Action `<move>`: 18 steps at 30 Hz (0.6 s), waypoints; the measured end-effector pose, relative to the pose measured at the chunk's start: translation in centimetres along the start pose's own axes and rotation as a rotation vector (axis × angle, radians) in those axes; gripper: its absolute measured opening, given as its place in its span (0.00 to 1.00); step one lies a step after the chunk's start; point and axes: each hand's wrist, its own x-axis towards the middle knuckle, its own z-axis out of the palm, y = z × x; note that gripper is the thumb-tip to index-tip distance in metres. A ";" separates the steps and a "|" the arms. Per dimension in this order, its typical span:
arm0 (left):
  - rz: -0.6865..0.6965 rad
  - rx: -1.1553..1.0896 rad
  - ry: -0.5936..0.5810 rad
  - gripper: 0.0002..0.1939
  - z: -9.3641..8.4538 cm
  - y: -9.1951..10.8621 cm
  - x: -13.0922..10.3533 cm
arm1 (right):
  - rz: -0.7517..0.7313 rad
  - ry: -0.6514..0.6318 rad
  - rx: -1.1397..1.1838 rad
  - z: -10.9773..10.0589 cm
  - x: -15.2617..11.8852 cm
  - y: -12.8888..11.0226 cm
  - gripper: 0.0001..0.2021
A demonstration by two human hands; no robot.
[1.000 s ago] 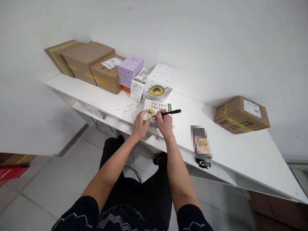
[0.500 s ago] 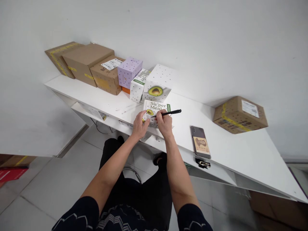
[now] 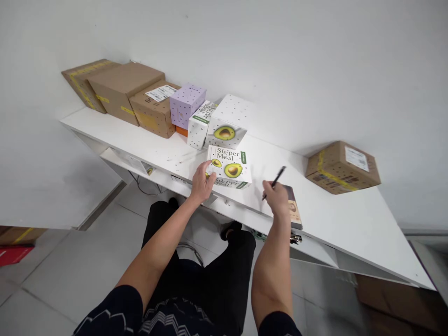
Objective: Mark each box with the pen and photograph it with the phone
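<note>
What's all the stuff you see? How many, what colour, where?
Table: 1, white, middle
Front box: 1, white, on table
Back boxes: 2, white, behind front box
Purple box: 1, purple, left of those
Orange thing: 1, orange, underneath
Cardboard boxes: at least 4, brown, left and right
Red thing: 1, red, lower left
Pen: 1, black, right of front box
Phone: 1, dark, right of pen
Metal thing: 1, silvery, table edge
Left hand: 1, bare, touching front box
Right hand: 1, bare, holding pen
Legs: 2, black, bottom
</note>
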 end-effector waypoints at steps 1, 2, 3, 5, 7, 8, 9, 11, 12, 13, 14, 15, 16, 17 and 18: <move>-0.001 -0.001 0.000 0.29 0.0 0.0 0.0 | 0.011 -0.052 -0.175 0.2 0.1 0.6 0.12; -0.001 -0.001 -0.001 0.30 0.0 0.0 0.0 | 0.013 -0.086 -0.309 0.7 0.1 1.0 0.13; 0.000 -0.001 -0.002 0.30 0.0 0.0 0.0 | 0.011 -0.100 -0.398 1.3 0.0 1.2 0.14; -0.001 0.002 -0.005 0.30 0.0 0.0 0.0 | 0.003 -0.121 -0.490 2.5 -0.3 1.0 0.17; -0.004 0.008 -0.007 0.30 -0.1 -0.1 0.0 | -0.004 -0.137 -0.522 3.5 -0.7 0.4 0.17; -0.004 0.011 -0.008 0.31 -0.1 -0.1 0.0 | -0.017 -0.146 -0.516 3.8 -0.8 0.2 0.17; -0.001 0.012 -0.006 0.31 -0.1 -0.2 0.0 | -0.039 -0.154 -0.497 3.9 -1.0 0.1 0.17; 0.006 0.008 -0.005 0.31 -0.1 -0.3 0.0 | -0.081 -0.141 -0.447 3.4 -1.3 0.1 0.19; 0.008 0.005 -0.005 0.31 -0.1 -0.3 0.0 | -0.092 -0.105 -0.435 2.9 -1.5 0.3 0.20; 0.010 0.003 -0.005 0.31 -0.1 -0.3 0.1 | -0.098 -0.044 -0.439 2.2 -1.7 0.7 0.21; 0.012 0.002 -0.004 0.31 -0.1 -0.3 0.1 | -0.097 0.038 -0.459 1.4 -1.9 1.1 0.22; 0.013 0.001 -0.003 0.30 -0.1 -0.3 0.1 | -0.082 0.132 -0.493 0.5 -2.1 1.6 0.23; 0.016 -0.001 0.001 0.30 -0.1 -0.3 0.2 | -0.049 0.220 -0.536 -0.4 -2.3 2.1 0.25; 0.018 -0.003 0.005 0.31 -0.1 -0.3 0.2 | 0.001 0.287 -0.580 -1.3 -2.5 2.6 0.29; 0.019 -0.005 0.009 0.31 0.0 -0.2 0.2 | 0.061 0.321 -0.618 -2.1 -2.6 3.1 0.34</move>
